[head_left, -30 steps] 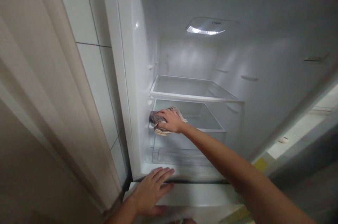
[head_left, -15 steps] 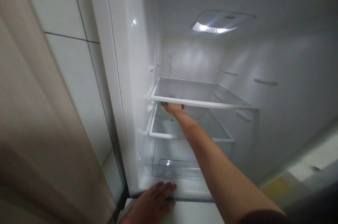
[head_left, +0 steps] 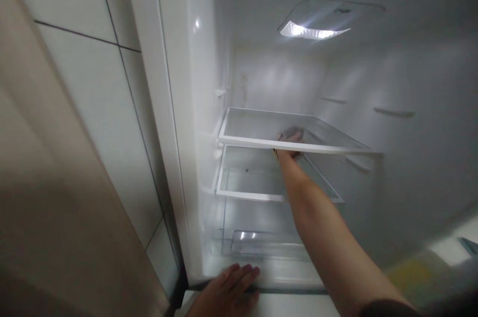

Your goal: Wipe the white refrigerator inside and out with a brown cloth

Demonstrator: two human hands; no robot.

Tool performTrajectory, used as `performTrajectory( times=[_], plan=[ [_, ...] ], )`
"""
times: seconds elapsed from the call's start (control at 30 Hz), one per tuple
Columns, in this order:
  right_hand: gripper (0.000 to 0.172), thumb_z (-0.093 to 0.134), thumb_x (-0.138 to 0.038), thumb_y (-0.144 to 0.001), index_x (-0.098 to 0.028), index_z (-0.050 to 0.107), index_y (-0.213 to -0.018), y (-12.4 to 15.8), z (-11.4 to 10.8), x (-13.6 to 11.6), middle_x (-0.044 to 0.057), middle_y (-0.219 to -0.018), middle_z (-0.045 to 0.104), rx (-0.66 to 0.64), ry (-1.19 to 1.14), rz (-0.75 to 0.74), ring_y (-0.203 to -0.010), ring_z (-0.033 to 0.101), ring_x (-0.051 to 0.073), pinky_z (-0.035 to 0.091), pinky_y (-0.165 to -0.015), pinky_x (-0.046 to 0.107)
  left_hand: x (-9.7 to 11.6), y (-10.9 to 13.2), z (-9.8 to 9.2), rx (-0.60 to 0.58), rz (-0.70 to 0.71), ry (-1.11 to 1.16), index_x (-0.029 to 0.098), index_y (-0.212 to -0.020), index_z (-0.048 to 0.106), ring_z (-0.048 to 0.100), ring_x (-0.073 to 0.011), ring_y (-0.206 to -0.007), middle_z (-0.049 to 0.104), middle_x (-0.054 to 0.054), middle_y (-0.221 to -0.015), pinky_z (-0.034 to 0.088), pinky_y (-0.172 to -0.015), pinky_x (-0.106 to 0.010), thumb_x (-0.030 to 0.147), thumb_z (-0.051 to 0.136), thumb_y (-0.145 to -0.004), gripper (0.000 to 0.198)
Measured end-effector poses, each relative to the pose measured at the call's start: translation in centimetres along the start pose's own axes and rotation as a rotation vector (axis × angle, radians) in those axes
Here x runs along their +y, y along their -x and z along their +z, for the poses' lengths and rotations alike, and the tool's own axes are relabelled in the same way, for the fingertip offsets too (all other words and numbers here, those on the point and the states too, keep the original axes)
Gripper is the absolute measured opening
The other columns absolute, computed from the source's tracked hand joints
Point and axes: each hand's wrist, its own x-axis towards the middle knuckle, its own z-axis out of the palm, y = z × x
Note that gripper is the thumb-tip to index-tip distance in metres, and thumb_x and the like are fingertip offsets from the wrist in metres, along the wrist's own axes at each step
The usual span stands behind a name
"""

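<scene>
My right hand [head_left: 296,138] reaches into the refrigerator, in the gap between two glass shelves. Through the upper shelf [head_left: 257,125] I see it closed on a bunched, greyish cloth [head_left: 289,131]; a corner of cloth also shows by the wrist. Frosted glass blurs the fingers. Beneath that arm lies the lower shelf [head_left: 242,182], which has a white rim and a small dark spot. My left hand [head_left: 227,292] rests with fingers stretched out on the white ledge [head_left: 284,304] at the refrigerator's bottom front.
A clear plastic drawer [head_left: 261,242] sits low in the compartment. Overhead a lamp [head_left: 309,32] glows. Shelf supports [head_left: 394,112] stick out from the right wall. Close on the left are a tiled wall [head_left: 89,73] and a wood-toned panel [head_left: 56,182].
My right hand has moved right with the cloth, beneath the upper shelf. My left hand stays on the ledge. The camera view has shifted slightly.
</scene>
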Motion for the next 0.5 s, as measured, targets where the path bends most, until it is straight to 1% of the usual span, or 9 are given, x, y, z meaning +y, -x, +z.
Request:
performTrajectory(
  times=[0.1,0.13,0.17,0.27,0.3,0.33,0.37,0.43,0.5],
  plan=[
    [0.065,0.056,-0.035,-0.101,-0.007,0.042,-0.158,2.6,2.1,-5.1,0.03,-0.152,0.048,-0.021,-0.11,0.068,-0.138,0.051,0.038,0.041,-0.119,0.049,-0.3,0.4,0.6,0.029,0.037,-0.033,0.032,-0.158,0.05,0.049,-0.0229,-0.154,0.036,-0.004,-0.177,0.035,-0.13,-0.037,0.025,0.061,-0.107,0.053],
    [0.066,0.06,-0.035,-0.099,-0.012,0.043,-0.159,3.9,2.5,-6.6,0.027,-0.154,0.047,-0.049,-0.128,0.016,-0.139,0.05,0.037,0.039,-0.12,0.049,-0.3,0.5,0.4,0.024,0.036,-0.032,0.032,-0.159,0.049,0.047,-0.0233,-0.155,0.034,-0.005,-0.178,0.034,-0.131,-0.037,0.028,0.061,-0.108,0.053],
    [0.067,0.062,-0.035,-0.097,-0.016,0.045,-0.159,5.2,2.8,-7.9,0.023,-0.156,0.047,-0.094,-0.132,-0.091,-0.139,0.049,0.037,0.037,-0.122,0.05,-0.3,0.6,0.1,0.015,0.033,-0.024,0.031,-0.16,0.049,0.045,-0.0238,-0.157,0.031,-0.006,-0.179,0.034,-0.131,-0.038,0.03,0.06,-0.108,0.052],
    [0.062,0.064,-0.035,-0.096,-0.026,0.053,-0.157,8.8,2.9,-10.5,0.014,-0.161,0.046,-0.286,-0.099,-0.571,-0.144,0.045,0.035,0.031,-0.126,0.05,-0.3,0.6,-1.1,-0.018,0.018,0.03,0.031,-0.16,0.048,0.04,-0.0241,-0.16,0.023,-0.006,-0.181,0.033,-0.131,-0.038,0.035,0.059,-0.109,0.052],
    [0.06,0.062,-0.033,-0.098,-0.026,0.054,-0.156,9.6,2.7,-10.8,0.013,-0.163,0.046,-0.363,-0.074,-0.717,-0.145,0.044,0.033,0.03,-0.127,0.048,-0.3,0.6,-1.4,-0.034,0.011,0.052,0.031,-0.162,0.047,0.038,-0.0242,-0.161,0.021,-0.006,-0.182,0.032,-0.132,-0.039,0.035,0.059,-0.109,0.054],
    [0.057,0.059,-0.033,-0.099,-0.026,0.056,-0.156,9.9,2.3,-10.7,0.011,-0.164,0.046,-0.431,-0.047,-0.818,-0.146,0.044,0.032,0.03,-0.128,0.046,-0.3,0.5,-1.7,-0.055,0.006,0.077,0.031,-0.163,0.045,0.037,-0.0248,-0.162,0.018,-0.006,-0.183,0.032,-0.132,-0.04,0.036,0.06,-0.109,0.057],
    [0.055,0.058,-0.033,-0.1,-0.027,0.058,-0.155,9.9,1.9,-10.2,0.009,-0.164,0.048,-0.481,-0.023,-0.862,-0.146,0.045,0.029,0.031,-0.127,0.042,-0.2,0.5,-2.0,-0.082,0.0,0.107,0.03,-0.165,0.043,0.036,-0.0264,-0.162,0.015,-0.007,-0.183,0.031,-0.132,-0.041,0.039,0.063,-0.107,0.061],
    [0.05,0.059,-0.038,-0.101,-0.028,0.063,-0.15,8.7,0.5,-8.0,0.006,-0.158,0.057,-0.549,0.025,-0.874,-0.142,0.051,0.026,0.036,-0.123,0.035,-0.1,0.2,-2.5,-0.15,-0.022,0.172,0.029,-0.167,0.041,0.035,-0.0315,-0.162,0.013,-0.009,-0.184,0.032,-0.131,-0.046,0.048,0.072,-0.099,0.077],
    [0.047,0.062,-0.043,-0.1,-0.029,0.068,-0.144,6.4,-1.5,-4.3,0.004,-0.149,0.066,-0.561,0.064,-0.832,-0.138,0.056,0.025,0.041,-0.118,0.032,0.0,-0.2,-3.1,-0.209,-0.059,0.225,0.029,-0.167,0.042,0.036,-0.0355,-0.161,0.014,-0.01,-0.183,0.033,-0.131,-0.05,0.058,0.082,-0.088,0.092]
  ],
)
